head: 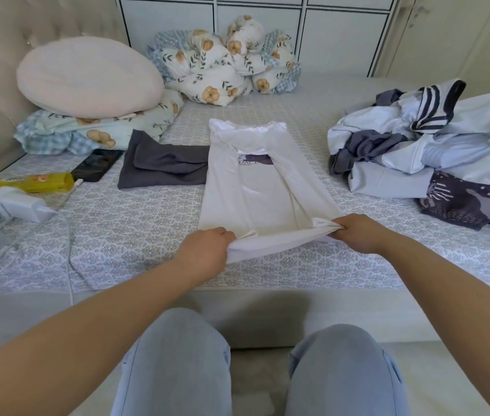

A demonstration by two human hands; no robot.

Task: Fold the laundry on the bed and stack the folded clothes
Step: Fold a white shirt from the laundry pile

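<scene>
A cream T-shirt (263, 187) lies lengthwise on the bed (135, 229), both sides folded inward, a dark print showing in the gap near its collar. My left hand (204, 250) grips the shirt's bottom hem at its left corner, and my right hand (358, 232) pinches the hem at the right corner. The hem is lifted slightly off the sheet. To the left of the shirt sits a folded dark grey garment (162, 163). An unfolded heap of pale blue, grey and striped laundry (436, 139) lies at the right.
A round pink pillow (87, 76) on floral bedding and a bundled floral duvet (225, 61) sit at the back. At the left lie a black phone (96, 166), a yellow packet (27, 183) and a white power strip with cables (6, 211). My knees are below the bed's edge.
</scene>
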